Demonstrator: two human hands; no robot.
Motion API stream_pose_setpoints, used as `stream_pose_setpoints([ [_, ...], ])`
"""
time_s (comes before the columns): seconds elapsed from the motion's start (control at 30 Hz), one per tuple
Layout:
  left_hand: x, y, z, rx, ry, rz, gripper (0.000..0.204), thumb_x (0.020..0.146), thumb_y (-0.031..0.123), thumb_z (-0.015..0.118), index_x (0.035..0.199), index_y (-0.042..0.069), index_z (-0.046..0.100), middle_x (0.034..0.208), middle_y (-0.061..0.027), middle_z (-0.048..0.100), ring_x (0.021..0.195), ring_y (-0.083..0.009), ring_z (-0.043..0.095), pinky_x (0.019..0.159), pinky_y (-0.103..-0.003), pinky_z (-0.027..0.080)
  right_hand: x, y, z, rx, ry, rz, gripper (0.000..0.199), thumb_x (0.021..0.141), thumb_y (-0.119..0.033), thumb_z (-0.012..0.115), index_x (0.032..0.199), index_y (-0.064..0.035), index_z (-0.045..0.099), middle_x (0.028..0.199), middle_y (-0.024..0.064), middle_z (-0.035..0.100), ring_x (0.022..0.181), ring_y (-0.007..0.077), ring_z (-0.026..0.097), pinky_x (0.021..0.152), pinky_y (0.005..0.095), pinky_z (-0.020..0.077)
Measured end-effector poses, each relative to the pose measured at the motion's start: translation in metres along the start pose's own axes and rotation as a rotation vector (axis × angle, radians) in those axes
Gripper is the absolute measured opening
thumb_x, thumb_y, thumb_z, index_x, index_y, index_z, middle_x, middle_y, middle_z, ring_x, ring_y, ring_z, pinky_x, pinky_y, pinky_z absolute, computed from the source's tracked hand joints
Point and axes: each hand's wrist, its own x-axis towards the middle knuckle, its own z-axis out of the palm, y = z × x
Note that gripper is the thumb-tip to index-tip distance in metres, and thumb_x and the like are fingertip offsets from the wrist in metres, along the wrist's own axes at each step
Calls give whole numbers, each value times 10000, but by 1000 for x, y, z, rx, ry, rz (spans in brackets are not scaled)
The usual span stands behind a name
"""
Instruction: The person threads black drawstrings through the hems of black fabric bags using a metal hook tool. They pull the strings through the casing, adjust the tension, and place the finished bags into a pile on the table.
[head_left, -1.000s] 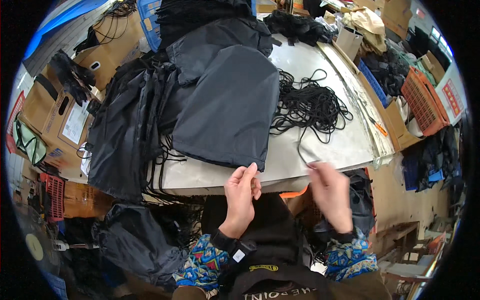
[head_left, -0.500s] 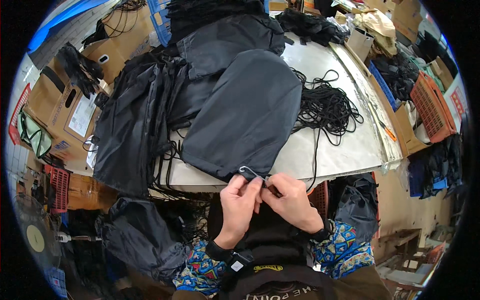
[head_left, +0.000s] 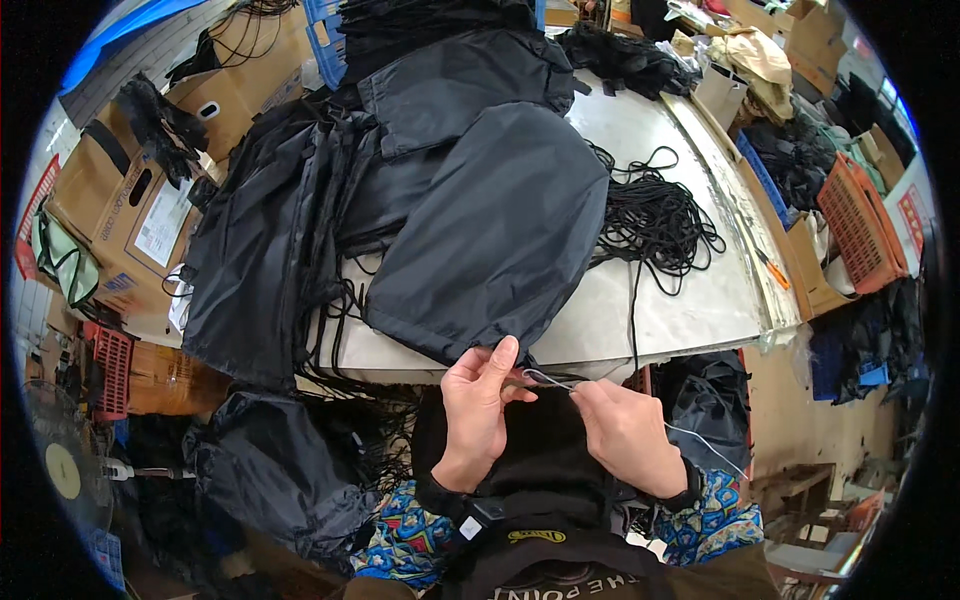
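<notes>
A black fabric bag lies flat on the white table, its narrow end at the near edge. My left hand pinches that near corner, thumb on top of the cloth. In my right hand, thumb and fingers close on a thin metal wire hook. Its bent end is beside the bag's corner, close to my left fingertips, and its long tail sticks out past my right wrist. Whether a cord is caught in the hook is too small to tell. Right of the bag sits a tangled heap of black cord.
Stacked black bags cover the table's left side, more lying behind. Cardboard boxes stand at the left. An orange-handled cutter rests near the right edge of the table. Beyond are an orange basket and a fan at lower left.
My right hand has moved right and slightly down, drawing the wire hook away from the bag's corner; its tail now shows. My left hand stays at the corner, its thumb raised onto the cloth.
</notes>
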Motion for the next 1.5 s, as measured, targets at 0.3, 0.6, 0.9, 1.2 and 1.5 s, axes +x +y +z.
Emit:
stream_pose_setpoints([
  [0.3,-11,-26,10,128,-23,136,230,861,157,678,737,-1,565,677,-49,608,595,-104,596,550,-247,510,15,-11,21,-160,14,-33,123,802,-93,580,915,-74,535,716,80,522,626,246,595,495,352,462],
  [0.6,26,35,-18,-97,126,229,257,880,265,650,754,61,557,641,-34,568,534,-107,549,494,-248,496,-18,46,-89,-259,-107,-104,233,767,-50,645,1000,-50,640,656,99,532,580,293,532,531,380,408],
  [0.9,2,-31,16,125,-196,-110,339,866,296,664,771,-27,633,652,-88,622,524,-124,591,461,-244,486,9,35,-33,-20,-100,-115,226,764,24,632,987,-11,624,674,142,546,586,314,577,521,358,447],
  [1.2,14,-38,18,351,-62,230,607,955,451,465,627,-54,547,520,-25,499,472,-101,473,434,-301,366,1,20,7,179,69,-170,143,774,35,643,915,16,626,636,149,522,536,307,541,486,353,411],
  [1.5,42,-46,10,1110,-251,846,289,949,171,453,1154,27,597,642,-212,575,546,-356,582,457,-428,422,34,18,-32,140,-51,-92,91,818,-102,636,856,-25,670,706,161,614,679,338,608,656,391,483],
])
